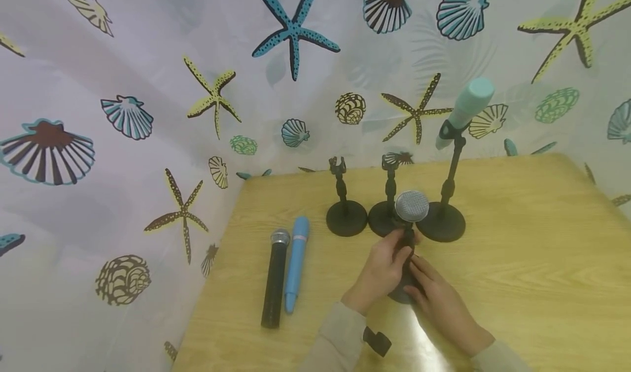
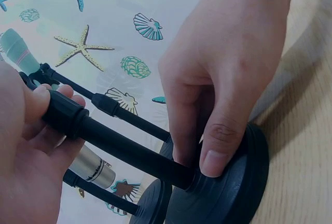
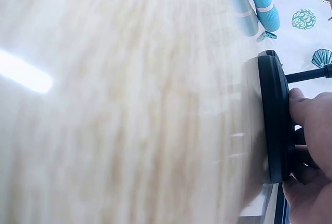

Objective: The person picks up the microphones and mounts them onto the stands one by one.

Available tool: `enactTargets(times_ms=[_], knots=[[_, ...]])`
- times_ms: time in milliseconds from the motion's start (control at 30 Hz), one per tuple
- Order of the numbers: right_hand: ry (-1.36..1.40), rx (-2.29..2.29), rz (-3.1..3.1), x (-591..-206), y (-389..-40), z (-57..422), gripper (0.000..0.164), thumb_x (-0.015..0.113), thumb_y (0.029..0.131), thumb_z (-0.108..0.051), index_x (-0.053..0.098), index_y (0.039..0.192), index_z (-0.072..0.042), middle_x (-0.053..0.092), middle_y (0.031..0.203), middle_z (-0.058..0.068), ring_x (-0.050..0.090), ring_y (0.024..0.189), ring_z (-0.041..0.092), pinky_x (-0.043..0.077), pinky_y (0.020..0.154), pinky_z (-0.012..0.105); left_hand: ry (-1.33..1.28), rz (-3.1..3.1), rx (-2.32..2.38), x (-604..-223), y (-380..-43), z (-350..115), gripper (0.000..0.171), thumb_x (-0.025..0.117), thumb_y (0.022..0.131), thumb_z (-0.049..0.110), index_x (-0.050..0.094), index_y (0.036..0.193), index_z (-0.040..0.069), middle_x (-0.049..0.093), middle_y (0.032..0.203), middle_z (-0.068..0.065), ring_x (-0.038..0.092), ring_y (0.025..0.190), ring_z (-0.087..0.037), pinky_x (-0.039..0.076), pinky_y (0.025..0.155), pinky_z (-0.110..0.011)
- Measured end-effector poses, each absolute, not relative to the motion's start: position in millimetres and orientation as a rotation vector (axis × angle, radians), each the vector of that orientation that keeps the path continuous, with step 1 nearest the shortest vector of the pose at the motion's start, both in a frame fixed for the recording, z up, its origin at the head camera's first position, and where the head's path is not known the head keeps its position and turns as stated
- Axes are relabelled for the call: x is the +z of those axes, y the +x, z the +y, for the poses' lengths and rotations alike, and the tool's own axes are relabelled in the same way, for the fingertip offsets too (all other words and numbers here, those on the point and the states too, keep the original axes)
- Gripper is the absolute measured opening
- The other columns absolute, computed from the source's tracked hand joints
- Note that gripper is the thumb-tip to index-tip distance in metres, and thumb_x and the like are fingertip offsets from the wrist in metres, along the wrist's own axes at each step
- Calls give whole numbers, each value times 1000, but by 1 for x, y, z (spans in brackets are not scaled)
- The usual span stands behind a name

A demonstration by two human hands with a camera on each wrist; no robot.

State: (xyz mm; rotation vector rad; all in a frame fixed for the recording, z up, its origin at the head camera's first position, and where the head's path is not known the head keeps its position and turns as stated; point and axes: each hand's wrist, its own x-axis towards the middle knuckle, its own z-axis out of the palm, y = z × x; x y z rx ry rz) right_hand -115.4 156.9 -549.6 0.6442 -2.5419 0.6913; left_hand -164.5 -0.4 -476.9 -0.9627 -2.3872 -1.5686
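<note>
A black microphone stand [image 2: 140, 154] with a round base is between both hands. My left hand [image 1: 377, 270] grips the collar at the top of its pole. My right hand [image 1: 446, 309] holds the round base [image 3: 273, 120], with thumb and fingertips at the foot of the pole in the left wrist view. A microphone with a silver mesh head [image 1: 412, 206] shows at the top of this stand; its silver body [image 2: 93, 167] appears behind the left hand. How the microphone sits in the clip is hidden.
Behind the hands stand two black stands with bare clips, a left one [image 1: 346, 218] and a middle one [image 1: 390, 183]. A taller stand [image 1: 443, 221] holds a mint microphone [image 1: 470, 101]. A black microphone [image 1: 275, 279] and a blue one [image 1: 297, 265] lie on the left. A small black piece [image 1: 377, 342] is beside the left sleeve.
</note>
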Motion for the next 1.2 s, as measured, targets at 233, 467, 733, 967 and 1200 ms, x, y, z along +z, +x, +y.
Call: enactTargets(times_ms=[233, 467, 733, 967, 1200], knots=[[635, 701, -2533, -546, -115, 156, 54, 81, 79, -9, 60, 124, 14, 56, 136, 26, 61, 117, 44, 53, 93, 51, -803, -2390, -1589, -478, -164, 4, 31, 68, 91, 6, 58, 121, 9, 63, 119, -9, 66, 108, -11, 53, 90, -14], [640, 723, -2544, -547, -115, 155, 55, 80, 80, -9, 59, 126, 13, 54, 139, 26, 59, 119, 44, 53, 95, 51, -850, -2386, -1482, -476, -161, 1, 25, 58, 98, 6, 58, 123, 8, 63, 122, -9, 64, 113, -16, 52, 97, -19], [612, 740, -2609, -547, -117, 158, 52, 79, 82, -12, 61, 123, 13, 56, 136, 26, 60, 118, 44, 53, 95, 52, -867, -2367, -1549, -479, -164, 2, 29, 59, 95, 2, 57, 124, 6, 68, 120, -10, 67, 112, -12, 52, 97, -17], [555, 956, -2722, -533, -126, 163, 40, 74, 87, -9, 63, 121, 9, 61, 130, 26, 61, 116, 45, 52, 96, 56, -758, -2401, -1651, -479, -162, 3, 30, 66, 91, 5, 60, 119, 7, 66, 121, -7, 67, 107, -11, 53, 91, -14], [475, 1196, -2616, -489, -134, 166, 23, 62, 95, -4, 64, 117, 5, 68, 116, 22, 68, 103, 40, 58, 85, 51, -723, -2402, -1687, -478, -163, 2, 30, 69, 89, 8, 62, 118, 7, 67, 119, -8, 68, 107, -10, 54, 90, -14]])
